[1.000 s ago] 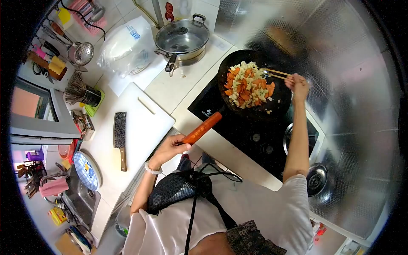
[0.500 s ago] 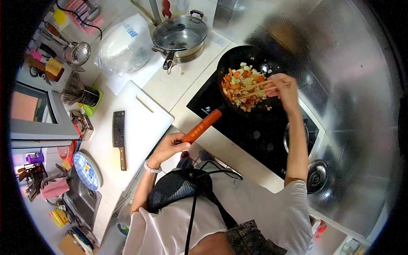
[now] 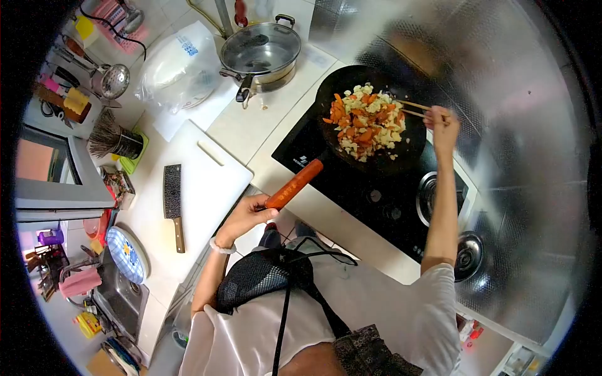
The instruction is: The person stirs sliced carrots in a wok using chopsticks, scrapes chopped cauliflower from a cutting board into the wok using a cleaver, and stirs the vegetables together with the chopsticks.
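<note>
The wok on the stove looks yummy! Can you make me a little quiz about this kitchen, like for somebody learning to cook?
1. True or false: the person's left hand is holding a plate.

2. Fill in the blank: the right hand holds a pair of ____ at the wok.

3. Which of these lies on the white cutting board?
A) a ladle
B) a cleaver
C) a pot

Key:
1. False; it holds the wok's reddish-brown handle.
2. Chopsticks.
3. B.
</note>
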A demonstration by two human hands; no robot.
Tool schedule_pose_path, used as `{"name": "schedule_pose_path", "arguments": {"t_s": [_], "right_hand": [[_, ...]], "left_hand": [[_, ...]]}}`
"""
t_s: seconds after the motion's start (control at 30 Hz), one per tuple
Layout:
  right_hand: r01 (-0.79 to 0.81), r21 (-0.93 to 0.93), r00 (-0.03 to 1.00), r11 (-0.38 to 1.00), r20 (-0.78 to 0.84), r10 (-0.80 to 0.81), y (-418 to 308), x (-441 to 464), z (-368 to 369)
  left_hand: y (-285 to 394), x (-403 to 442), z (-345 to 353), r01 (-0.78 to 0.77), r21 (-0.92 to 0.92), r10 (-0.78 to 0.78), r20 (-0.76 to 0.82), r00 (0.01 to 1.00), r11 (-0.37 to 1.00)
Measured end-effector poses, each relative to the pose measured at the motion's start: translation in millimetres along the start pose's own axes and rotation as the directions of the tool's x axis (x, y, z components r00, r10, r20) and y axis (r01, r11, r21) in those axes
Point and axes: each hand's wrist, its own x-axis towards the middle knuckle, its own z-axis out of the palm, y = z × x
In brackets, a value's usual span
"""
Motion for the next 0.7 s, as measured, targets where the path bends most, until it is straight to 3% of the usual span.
{"name": "schedule_pose_path", "arguments": {"t_s": [0.1, 0.17, 0.23, 0.47, 0.5, 0.57, 0.6, 0.63, 0.7], "right_hand": [[-0.143, 0.173, 0.988, 0.975, 0.090, 0.129, 21.3, -10.0, 23.5], [-0.155, 0.191, 0.978, 0.969, 0.168, 0.123, 15.6, -17.6, 30.0], [-0.265, 0.044, 0.931, 0.963, 0.272, 0.244, -16.9, -20.8, 27.4], [-0.225, -0.062, 0.883, 0.972, 0.409, 0.230, -75.2, -52.6, 17.0], [-0.260, -0.009, 0.882, 0.966, 0.405, 0.241, -64.2, -58.5, 25.4], [-0.159, 0.022, 0.921, 0.987, 0.363, 0.141, -30.7, -58.2, 36.4], [0.069, -0.059, 0.935, 0.996, 0.351, -0.044, -7.5, -49.9, 34.0], [0.068, -0.058, 0.936, 0.996, 0.350, -0.044, -6.4, -46.4, 29.4], [-0.076, -0.025, 0.988, 0.997, 0.136, 0.079, -6.6, -38.5, 20.2]], "left_hand": [[1.6, -0.6, -0.6, 0.035, -0.005, -0.035, 0.006, 0.999, 0.999], [2.8, -1.8, -0.2, 0.046, 0.005, -0.046, -0.001, 0.999, 0.999], [3.4, -2.0, -0.2, 0.043, 0.011, -0.043, -0.005, 0.999, 0.999], [-1.2, 0.4, -1.2, 0.023, 0.032, -0.023, 0.008, 1.000, 0.999], [-1.2, 0.6, -0.6, 0.023, 0.032, -0.023, 0.009, 1.000, 0.999], [-0.5, -0.2, 0.5, -0.009, 0.008, 0.009, -0.008, 1.000, 1.000], [0.2, -0.9, 0.7, -0.009, 0.011, 0.009, -0.007, 1.000, 1.000], [1.2, -1.5, 1.0, 0.009, 0.010, -0.009, -0.007, 1.000, 1.000], [-3.2, -1.4, -1.1, 0.020, 0.010, -0.020, -0.009, 1.000, 1.000]]}}
